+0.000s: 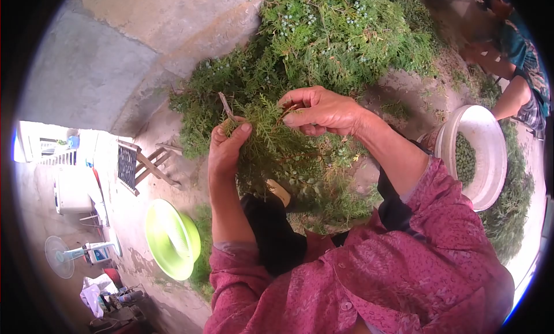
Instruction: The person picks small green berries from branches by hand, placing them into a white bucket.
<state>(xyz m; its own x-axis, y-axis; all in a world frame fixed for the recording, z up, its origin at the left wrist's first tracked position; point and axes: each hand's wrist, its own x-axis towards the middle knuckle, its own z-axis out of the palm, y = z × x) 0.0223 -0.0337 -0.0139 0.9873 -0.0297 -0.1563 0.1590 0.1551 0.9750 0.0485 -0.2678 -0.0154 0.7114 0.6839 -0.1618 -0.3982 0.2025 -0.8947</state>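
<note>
Left of centre, the left hand is upright, gripping with thumb and curled fingers. The right hand pinches just above centre (its forearm slanting up leftward).

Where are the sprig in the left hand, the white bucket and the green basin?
Sprig point(264, 125), head view: its leafy middle.
White bucket point(489, 155), head view: bare inside wall.
Green basin point(160, 241), head view: inside wall.

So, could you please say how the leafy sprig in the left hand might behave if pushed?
The leafy sprig is probably light, its foliage being thin and feathery. Its fine tips would likely bend easily, while the bare woody stem looks stiffer, being thicker.
</note>
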